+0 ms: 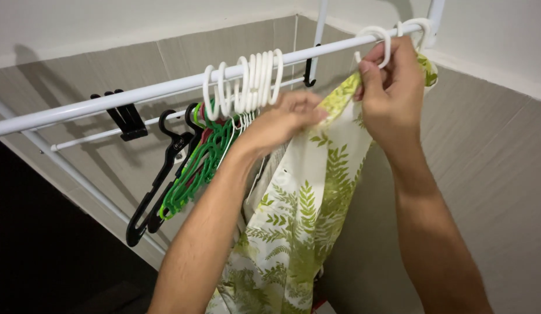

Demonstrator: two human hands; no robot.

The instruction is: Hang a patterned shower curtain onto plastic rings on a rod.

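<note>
Your right hand (382,87) is raised in the upper right of the frame, its fingers pinched narrowly around a white plastic ring (380,43) that hangs on the white rod (107,103), and it also touches the top edge of the curtain there. Your left hand (285,119) sits just left of it, near the centre, closed on a fold of the same curtain edge. The curtain (299,221), white with green fern leaves, falls from both hands down through the middle to the lower edge of the frame. One more white ring (419,26) sits at the far right end of the rod, close to the corner fitting. A bunch of white rings (247,84) hangs on the rod just left of your left hand, not touching the curtain as far as you can see. Further left, green hangers (195,174) and black hangers (157,186) hang from a thinner rail (96,136) behind the rod, and black clips (125,116) sit on that rail in the upper left.
</note>
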